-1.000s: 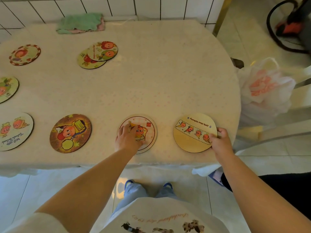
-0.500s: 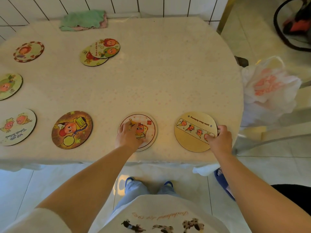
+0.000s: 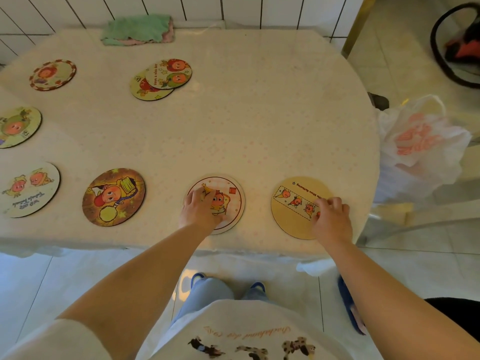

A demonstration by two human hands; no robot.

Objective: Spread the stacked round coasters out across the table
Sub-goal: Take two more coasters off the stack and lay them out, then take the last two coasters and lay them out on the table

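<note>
Counter [image 3: 259,120] with a pale speckled cloth, against a tiled wall. My left hand [image 3: 198,210] rests flat, released, on the pink-checked coaster [image 3: 228,193]; my right hand [image 3: 331,216] pinches the tan coaster [image 3: 288,216] at the near edge.

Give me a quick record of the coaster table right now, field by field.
left hand: resting on the pink-checked coaster
right hand: on the yellow strip coaster
still overlapping: two coasters at the back
lying singly: brown coaster, three more along the left edge
cloth: green cloth by the wall
table: pale dotted cover
</note>
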